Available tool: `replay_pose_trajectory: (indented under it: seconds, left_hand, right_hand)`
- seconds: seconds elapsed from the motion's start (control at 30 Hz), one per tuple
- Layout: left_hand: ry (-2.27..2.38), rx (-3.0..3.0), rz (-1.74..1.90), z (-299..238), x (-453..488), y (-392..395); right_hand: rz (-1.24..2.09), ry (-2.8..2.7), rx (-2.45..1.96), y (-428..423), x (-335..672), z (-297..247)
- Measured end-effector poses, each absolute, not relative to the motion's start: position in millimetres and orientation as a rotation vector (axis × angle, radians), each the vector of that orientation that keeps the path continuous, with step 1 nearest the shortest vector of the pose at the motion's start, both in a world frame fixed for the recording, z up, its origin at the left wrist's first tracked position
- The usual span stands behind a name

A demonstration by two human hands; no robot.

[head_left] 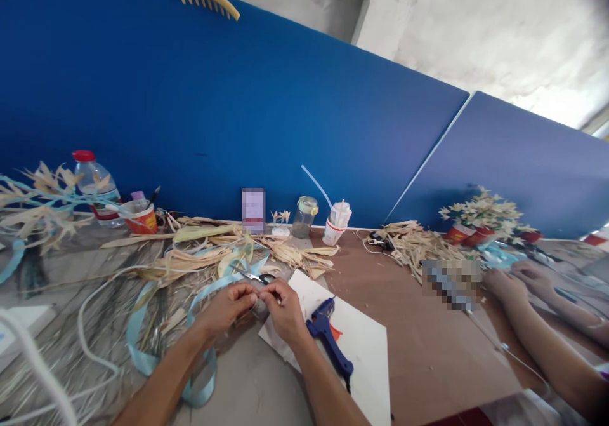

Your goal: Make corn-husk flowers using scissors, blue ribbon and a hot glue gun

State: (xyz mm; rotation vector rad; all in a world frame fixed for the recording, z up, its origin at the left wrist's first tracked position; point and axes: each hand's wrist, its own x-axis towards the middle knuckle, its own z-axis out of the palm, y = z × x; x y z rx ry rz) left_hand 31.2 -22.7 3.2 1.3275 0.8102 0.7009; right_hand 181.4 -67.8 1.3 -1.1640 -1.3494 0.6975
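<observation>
My left hand [231, 306] and my right hand [284, 308] meet at the fingertips above the table, both closed in a pinch. Whatever lies between the fingers is too small to make out. Just beyond the fingertips, scissors [251, 275] with dark handles rest on dried corn husks [226, 256]. A light blue ribbon [143, 334] loops over the table around my left forearm. To the right of my right hand, a dark blue glue gun [329, 337] with an orange trigger lies on a white board [368, 362].
White cables [83, 324] and thin wire-like strands cover the left. Along the blue partition [285, 108] stand a bottle [98, 185], a red cup [141, 218], a jar [304, 218] and a white cup [334, 229]. At right, a co-worker's hands [507, 286] are near a husk pile [419, 248].
</observation>
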Motion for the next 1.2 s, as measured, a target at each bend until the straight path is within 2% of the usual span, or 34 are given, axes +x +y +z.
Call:
replay_pose_trajectory:
  seconds: [0.23,0.53,1.2]
  left_hand:
    - [0.855,1.350,0.738,0.7,34.0,-24.4]
    - [0.841,1.348,0.733,4.6,36.1,-27.9]
    - [0.834,1.384,0.754,7.6,39.5,-31.2]
  right_hand:
    - [0.756,-1.336,-1.189,-66.9,178.7,-0.2]
    - [0.609,-1.465,-1.270,-70.5,174.1,3.1]
    - [1.151,-0.981,-1.226,-65.4,164.3,-7.8]
